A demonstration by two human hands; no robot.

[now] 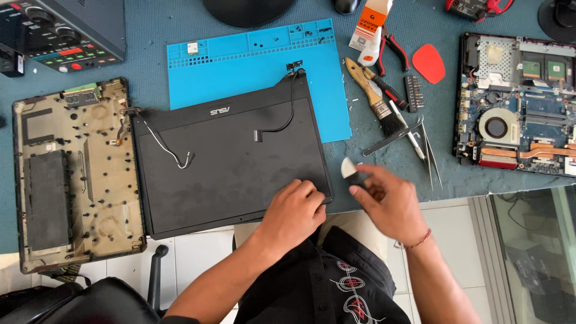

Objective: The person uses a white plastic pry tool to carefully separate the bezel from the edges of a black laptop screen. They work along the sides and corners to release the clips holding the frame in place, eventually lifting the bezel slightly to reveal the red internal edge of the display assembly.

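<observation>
the laptop lid (234,162) lies flat in the middle of the frame, its long axis running left to right, with the back side up and thin cables on it. the left hand (294,213) presses on the lower right corner of the lid, fingers bent down on the edge, holding nothing else. the right hand (390,201) is just beside that corner, to its right, and is closed on a small pry tool (350,170) with a white tip; the hand is blurred, so the exact pinch is maybe not sure. the tip points up-left toward the right short edge of the lid, near but apart. tweezers (429,153) and a brush (373,96) lie in the upper right, on the blue mat (240,66) side.
</observation>
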